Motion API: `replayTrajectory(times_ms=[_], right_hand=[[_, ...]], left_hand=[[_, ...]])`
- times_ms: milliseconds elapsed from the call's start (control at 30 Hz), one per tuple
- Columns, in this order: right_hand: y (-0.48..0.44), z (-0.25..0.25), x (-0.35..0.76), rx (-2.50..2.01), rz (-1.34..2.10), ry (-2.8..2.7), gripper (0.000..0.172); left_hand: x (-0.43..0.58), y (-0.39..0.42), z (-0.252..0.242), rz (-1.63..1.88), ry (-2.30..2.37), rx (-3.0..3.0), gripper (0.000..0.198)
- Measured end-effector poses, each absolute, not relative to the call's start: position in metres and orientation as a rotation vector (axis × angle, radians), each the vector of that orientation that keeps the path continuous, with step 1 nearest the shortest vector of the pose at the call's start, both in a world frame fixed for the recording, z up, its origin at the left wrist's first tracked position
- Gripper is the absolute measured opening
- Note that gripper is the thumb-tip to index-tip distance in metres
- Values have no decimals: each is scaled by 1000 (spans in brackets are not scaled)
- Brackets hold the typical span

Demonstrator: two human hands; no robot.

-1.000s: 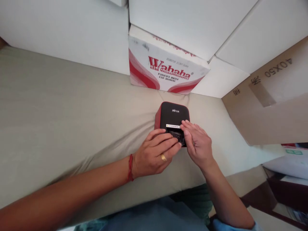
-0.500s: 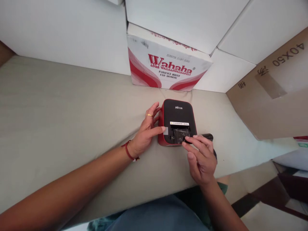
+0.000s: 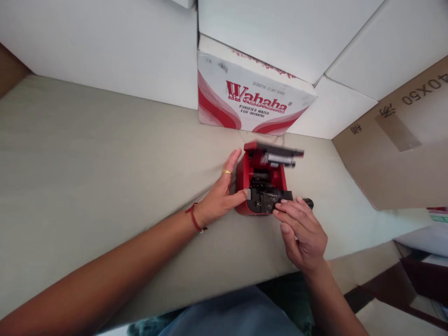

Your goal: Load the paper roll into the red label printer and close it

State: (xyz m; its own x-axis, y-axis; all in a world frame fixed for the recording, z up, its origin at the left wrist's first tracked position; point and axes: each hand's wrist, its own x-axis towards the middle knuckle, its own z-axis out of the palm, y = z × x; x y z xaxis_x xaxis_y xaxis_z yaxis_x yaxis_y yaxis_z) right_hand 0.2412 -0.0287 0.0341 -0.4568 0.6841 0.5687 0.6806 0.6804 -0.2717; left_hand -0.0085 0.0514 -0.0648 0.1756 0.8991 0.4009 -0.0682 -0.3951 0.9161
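Note:
A small red and black label printer (image 3: 242, 179) stands on the table with its lid (image 3: 275, 149) raised, showing the red inside. My left hand (image 3: 221, 198) grips the printer's left side, fingers along the wall and thumb pressed on a grey tab at the front left. At the front right, my right hand (image 3: 304, 231) rests its stretched fingertips on the black front part, beside a piece of clear film (image 3: 269, 198). Behind that hand a black object (image 3: 308, 203) is mostly hidden.
A white and red water carton (image 3: 257, 100) stands behind the printer, against large white boxes (image 3: 115, 51). To the right leans a brown cardboard box (image 3: 392, 158). The table's (image 3: 105, 154) near edge runs just in front of my body.
The printer's lid has swung up from closed, baring the inside. My left thumb stays on the grey tab, and my right fingers remain at the front. The view has shifted slightly.

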Motion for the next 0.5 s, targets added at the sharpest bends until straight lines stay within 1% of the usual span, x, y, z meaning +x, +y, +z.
replayTrajectory(times_ms=[133,200,233,267,333,367,433,500], right_hand=[[-17,55,240,-1089,88,-2267,29],[-5,72,236,-1211,161,-2226,27],[3,81,233,-1299,199,-2214,29],[11,90,229,-1397,237,-2232,32],[31,106,217,-1604,278,-2365,35],[41,112,209,-1708,253,-2464,37],[61,117,192,-1877,106,-2685,38],[79,115,175,-1945,-41,-2854,37]], left_hand=[[-6,53,-71,1425,878,1589,91],[-5,54,-70,1512,908,1533,82],[-4,54,-68,1577,953,1468,72],[-5,54,-66,1643,1028,1380,57],[-6,55,-59,1702,1220,1198,23],[-7,55,-56,1688,1299,1140,14],[-9,55,-51,1613,1362,1124,17],[-9,55,-46,1545,1332,1179,21]])
